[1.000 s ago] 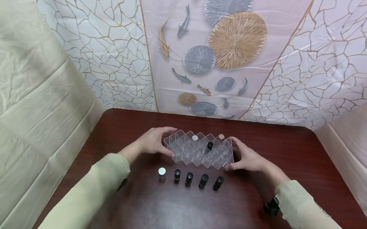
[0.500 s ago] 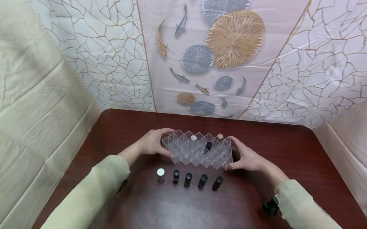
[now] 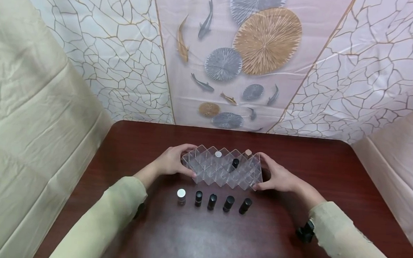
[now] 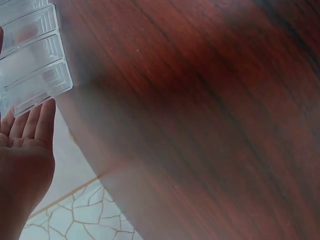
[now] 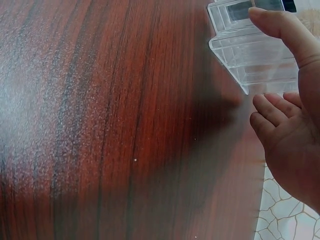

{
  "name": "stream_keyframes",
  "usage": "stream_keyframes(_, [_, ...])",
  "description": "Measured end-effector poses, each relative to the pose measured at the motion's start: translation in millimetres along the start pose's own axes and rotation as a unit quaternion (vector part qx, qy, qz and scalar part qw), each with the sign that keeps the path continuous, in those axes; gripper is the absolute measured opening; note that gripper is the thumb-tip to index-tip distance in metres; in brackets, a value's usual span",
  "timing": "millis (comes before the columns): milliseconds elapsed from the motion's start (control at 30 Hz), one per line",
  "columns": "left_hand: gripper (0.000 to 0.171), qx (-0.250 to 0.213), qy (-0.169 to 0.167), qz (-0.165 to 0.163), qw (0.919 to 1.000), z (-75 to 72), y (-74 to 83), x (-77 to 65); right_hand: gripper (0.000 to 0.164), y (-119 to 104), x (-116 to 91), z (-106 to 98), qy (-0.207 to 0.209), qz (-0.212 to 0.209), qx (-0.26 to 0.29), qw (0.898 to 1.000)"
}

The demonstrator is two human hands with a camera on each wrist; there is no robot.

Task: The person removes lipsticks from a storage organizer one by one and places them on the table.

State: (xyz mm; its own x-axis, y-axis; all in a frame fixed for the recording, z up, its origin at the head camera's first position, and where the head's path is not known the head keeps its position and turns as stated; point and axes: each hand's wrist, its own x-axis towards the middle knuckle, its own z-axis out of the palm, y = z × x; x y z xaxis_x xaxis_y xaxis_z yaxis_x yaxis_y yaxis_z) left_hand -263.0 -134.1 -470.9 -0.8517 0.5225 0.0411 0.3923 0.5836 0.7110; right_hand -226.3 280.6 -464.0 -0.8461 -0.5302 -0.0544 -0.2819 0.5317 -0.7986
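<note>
Little has changed this past second: my left hand (image 3: pixel 171 160) and right hand (image 3: pixel 282 176), thumbs and fingers spread wide, still grip the clear holder (image 3: pixel 221 179) by its ends, behind five capped tubes (image 3: pixel 212 202) on the tabletop (image 3: pixel 200 238); I seem to be steadying it.

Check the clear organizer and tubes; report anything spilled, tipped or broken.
Nothing stands out. The left hand and right hand hold the clear organizer by its ends, and it shows no crack. The five tubes in front of it appear upright in a row, and no spill shows on the table.
</note>
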Motion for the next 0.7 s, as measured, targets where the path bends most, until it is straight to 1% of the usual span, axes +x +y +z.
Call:
stream_keyframes(300, [0.098, -0.012, -0.003, -0.009, 0.9999, 2.5, -4.7, 1.8, 0.103, 0.3, -0.6, -1.0, -0.002, 0.008, -0.001, 1.000])
stream_keyframes(467, [0.099, -0.018, -0.005, -0.012, 0.9997, 3.3, -4.6, 1.0, 0.106, 0.1, -0.9, -1.6, -0.003, 0.015, -0.007, 1.000])
stream_keyframes(700, [0.100, -0.015, -0.001, -0.014, 0.9998, 1.3, -1.6, -1.8, 0.101, -0.1, 0.5, 0.2, -0.001, 0.003, 0.004, 1.000])
